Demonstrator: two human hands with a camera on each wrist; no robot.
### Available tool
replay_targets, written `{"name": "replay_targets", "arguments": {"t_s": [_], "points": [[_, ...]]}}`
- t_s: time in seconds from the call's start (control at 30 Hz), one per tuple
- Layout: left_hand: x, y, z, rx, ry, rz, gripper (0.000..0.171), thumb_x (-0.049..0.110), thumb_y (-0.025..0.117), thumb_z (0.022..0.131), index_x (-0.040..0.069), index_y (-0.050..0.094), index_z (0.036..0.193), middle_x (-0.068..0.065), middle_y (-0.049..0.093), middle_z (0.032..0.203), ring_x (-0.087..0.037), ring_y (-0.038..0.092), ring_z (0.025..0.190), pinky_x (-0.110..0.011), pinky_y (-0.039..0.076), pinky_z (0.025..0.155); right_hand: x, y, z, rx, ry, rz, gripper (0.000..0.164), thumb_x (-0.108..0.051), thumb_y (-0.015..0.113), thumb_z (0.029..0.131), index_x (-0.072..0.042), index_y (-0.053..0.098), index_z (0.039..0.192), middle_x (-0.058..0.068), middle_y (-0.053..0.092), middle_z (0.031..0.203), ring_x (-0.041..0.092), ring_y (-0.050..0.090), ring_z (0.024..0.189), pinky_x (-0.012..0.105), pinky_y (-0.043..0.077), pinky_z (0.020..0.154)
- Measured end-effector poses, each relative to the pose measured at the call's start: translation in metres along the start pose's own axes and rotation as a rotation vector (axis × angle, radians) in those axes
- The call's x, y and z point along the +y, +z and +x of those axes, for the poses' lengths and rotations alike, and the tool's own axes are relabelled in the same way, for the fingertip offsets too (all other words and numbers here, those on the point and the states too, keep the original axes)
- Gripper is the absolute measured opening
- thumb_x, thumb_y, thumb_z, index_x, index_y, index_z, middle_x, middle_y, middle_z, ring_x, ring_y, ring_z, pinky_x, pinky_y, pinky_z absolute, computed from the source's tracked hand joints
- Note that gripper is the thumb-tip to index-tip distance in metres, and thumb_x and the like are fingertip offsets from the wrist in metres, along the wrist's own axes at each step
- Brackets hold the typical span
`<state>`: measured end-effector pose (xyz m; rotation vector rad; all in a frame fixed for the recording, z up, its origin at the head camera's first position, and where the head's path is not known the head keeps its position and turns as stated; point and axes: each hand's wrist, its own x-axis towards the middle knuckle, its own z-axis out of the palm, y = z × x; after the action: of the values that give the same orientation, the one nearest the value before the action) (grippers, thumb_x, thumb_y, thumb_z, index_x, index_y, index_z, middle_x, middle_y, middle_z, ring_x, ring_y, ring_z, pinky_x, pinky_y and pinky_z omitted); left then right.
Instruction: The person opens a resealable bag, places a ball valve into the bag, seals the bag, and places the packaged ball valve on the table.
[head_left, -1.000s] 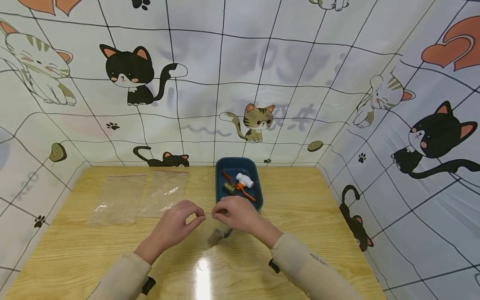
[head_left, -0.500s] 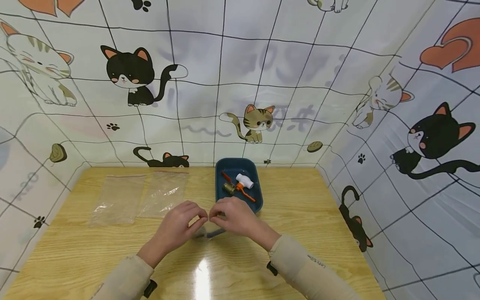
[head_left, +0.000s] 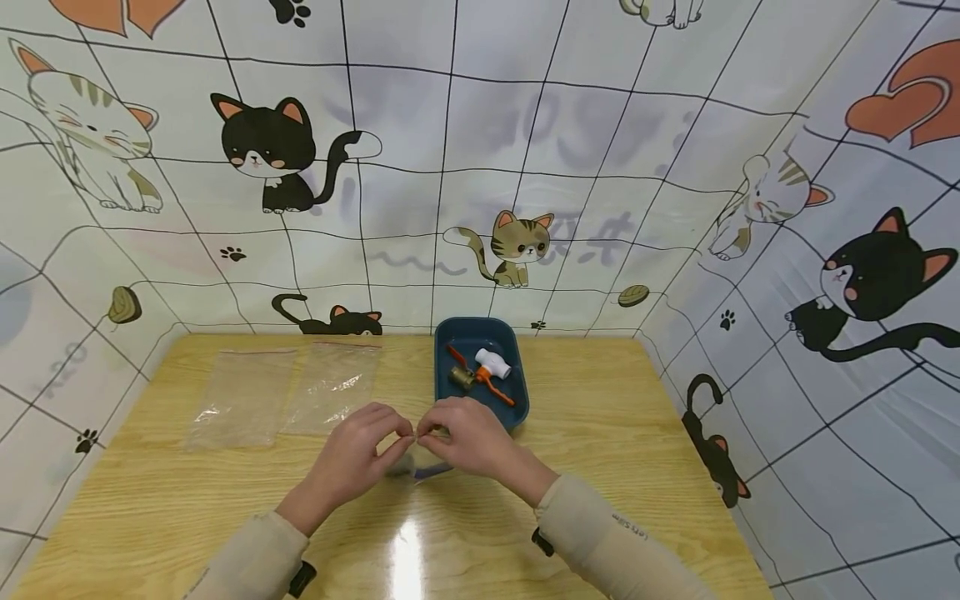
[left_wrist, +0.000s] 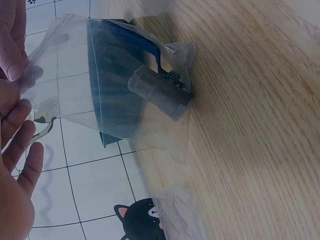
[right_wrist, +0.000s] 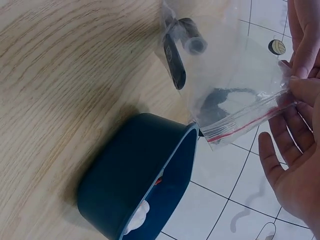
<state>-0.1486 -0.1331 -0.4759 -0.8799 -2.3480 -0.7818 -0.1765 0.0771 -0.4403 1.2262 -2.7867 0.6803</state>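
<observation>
Between my two hands hangs a clear zip bag with a red line along its seal. Inside it lies a grey valve with a blue lever handle. My left hand pinches the bag's top edge between thumb and forefinger. Close beside it, almost touching, my right hand pinches the same edge. In both wrist views the other fingers are spread loosely. The valve sits in the bag's lower part, low over the wooden table. In the head view the hands partly hide the bag.
A dark blue bin stands just beyond my right hand. It holds a white valve with an orange handle and a brass valve with a red one. Two flat clear bags lie at the back left.
My hands have come closer together along the bag's edge. The bagged valve has swung left beneath them. Over the last half second the hands have hardly moved.
</observation>
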Motion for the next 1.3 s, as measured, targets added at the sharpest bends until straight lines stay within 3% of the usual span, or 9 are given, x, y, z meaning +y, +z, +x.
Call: {"name": "replay_targets", "arguments": {"t_s": [0.2, 0.47, 0.87, 1.1, 1.3], "points": [[0.001, 0.001, 0.002, 0.037, 0.029, 0.011, 0.010, 0.013, 0.075, 0.081, 0.021, 0.069, 0.085, 0.012, 0.067, 0.082, -0.007, 0.061, 0.082, -0.030, 0.054, 0.073, -0.001, 0.002, 0.002, 0.032, -0.017, -0.004, 0.010, -0.029, 0.067, 0.092, -0.022, 0.073, 0.096, -0.010, 0.070, 0.092, 0.005, 0.064, 0.079, 0.014, 0.048, 0.069], [0.002, 0.002, 0.003, 0.038, 0.045, 0.020, 0.008, 0.013, 0.073, 0.082, 0.019, 0.068, 0.085, 0.010, 0.067, 0.081, -0.010, 0.061, 0.081, -0.032, 0.054, 0.074, 0.000, 0.003, 0.002, 0.095, -0.031, 0.022, 0.006, -0.026, 0.070, 0.090, -0.022, 0.074, 0.090, -0.012, 0.071, 0.087, 0.008, 0.066, 0.082, 0.017, 0.050, 0.072], [0.002, 0.004, 0.003, 0.053, 0.073, 0.059, 0.012, 0.011, 0.076, 0.080, 0.018, 0.067, 0.085, 0.009, 0.067, 0.080, -0.010, 0.062, 0.081, -0.032, 0.054, 0.074, 0.003, 0.006, -0.002, 0.096, 0.003, 0.007, 0.007, -0.027, 0.069, 0.091, -0.022, 0.074, 0.093, -0.011, 0.072, 0.088, 0.005, 0.065, 0.083, 0.018, 0.051, 0.074], [0.002, 0.005, 0.004, 0.021, 0.055, 0.084, 0.010, 0.016, 0.076, 0.082, 0.020, 0.069, 0.087, 0.010, 0.067, 0.084, -0.010, 0.063, 0.085, -0.032, 0.055, 0.078, 0.006, 0.010, -0.006, 0.176, -0.033, -0.017, 0.006, -0.026, 0.071, 0.090, -0.022, 0.075, 0.090, -0.011, 0.071, 0.084, 0.005, 0.064, 0.079, 0.020, 0.051, 0.073], [0.000, 0.008, 0.005, 0.015, 0.087, 0.143, 0.012, 0.020, 0.080, 0.079, 0.021, 0.071, 0.088, 0.009, 0.068, 0.086, -0.012, 0.063, 0.088, -0.034, 0.054, 0.079, 0.007, 0.013, -0.007, 0.224, -0.050, -0.063, 0.006, -0.028, 0.071, 0.089, -0.023, 0.075, 0.089, -0.012, 0.072, 0.083, 0.004, 0.064, 0.079, 0.021, 0.051, 0.072]]}}
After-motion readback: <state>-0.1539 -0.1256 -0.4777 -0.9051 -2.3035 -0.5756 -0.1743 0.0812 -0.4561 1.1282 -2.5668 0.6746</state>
